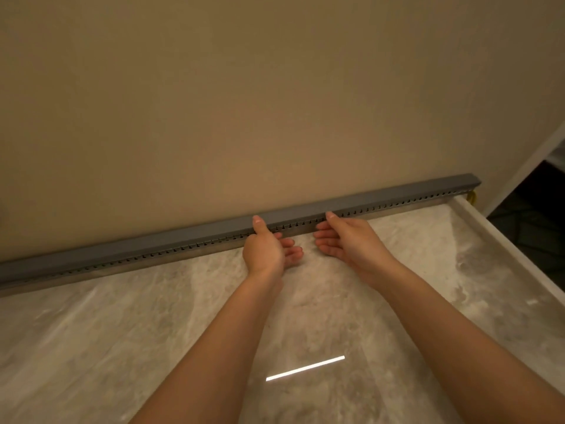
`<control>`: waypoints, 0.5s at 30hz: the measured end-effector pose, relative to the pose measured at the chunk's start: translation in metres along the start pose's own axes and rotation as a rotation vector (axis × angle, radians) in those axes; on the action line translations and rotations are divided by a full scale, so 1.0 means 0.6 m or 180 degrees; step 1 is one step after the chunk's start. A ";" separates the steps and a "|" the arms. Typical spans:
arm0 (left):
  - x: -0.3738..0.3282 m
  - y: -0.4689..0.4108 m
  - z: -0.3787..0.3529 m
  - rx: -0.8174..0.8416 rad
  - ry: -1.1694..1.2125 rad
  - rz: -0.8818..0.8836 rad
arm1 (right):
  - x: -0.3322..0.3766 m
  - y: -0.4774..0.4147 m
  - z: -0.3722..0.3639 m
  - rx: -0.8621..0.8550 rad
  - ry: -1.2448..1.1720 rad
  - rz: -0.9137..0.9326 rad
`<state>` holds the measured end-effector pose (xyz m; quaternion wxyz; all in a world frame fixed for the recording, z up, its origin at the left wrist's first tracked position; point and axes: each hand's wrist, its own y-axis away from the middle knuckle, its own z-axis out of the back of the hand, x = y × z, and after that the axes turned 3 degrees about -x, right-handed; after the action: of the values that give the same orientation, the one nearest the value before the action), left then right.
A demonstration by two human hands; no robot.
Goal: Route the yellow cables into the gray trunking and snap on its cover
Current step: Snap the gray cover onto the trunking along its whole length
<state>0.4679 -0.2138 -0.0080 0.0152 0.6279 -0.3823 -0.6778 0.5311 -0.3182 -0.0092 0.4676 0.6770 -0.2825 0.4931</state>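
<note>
A long gray trunking (153,246) with a slotted front wall runs along the foot of the beige wall, from the left edge to the far right. Its gray cover (397,194) lies along the top over the whole visible length. A short loop of yellow cable (472,196) sticks out at the right end; the rest of the cables is hidden inside. My left hand (266,249) has its thumb pressed on the cover near the middle, fingers spread below. My right hand (345,237) touches the cover with its thumb a little to the right, palm up, fingers apart.
The trunking sits at the back of a marbled stone surface (122,332) with a raised light rim (504,240) on the right. A bright strip of reflected light (305,368) lies near my forearms. Past the rim at the far right is a dark floor (535,215).
</note>
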 end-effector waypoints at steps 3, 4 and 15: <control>-0.006 0.004 0.018 0.0328 -0.0157 0.0109 | -0.004 0.013 -0.026 0.0221 -0.0185 -0.0173; -0.008 0.004 0.026 0.0453 -0.0250 0.0160 | -0.004 0.017 -0.036 0.0306 -0.0261 -0.0234; -0.034 0.016 0.166 0.0774 -0.0773 0.0098 | -0.009 0.067 -0.151 0.0736 -0.0517 -0.0605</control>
<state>0.3818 -0.1605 0.0065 -0.0968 0.5326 -0.4700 -0.6972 0.4589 -0.2522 0.0071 0.4067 0.7876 -0.1954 0.4195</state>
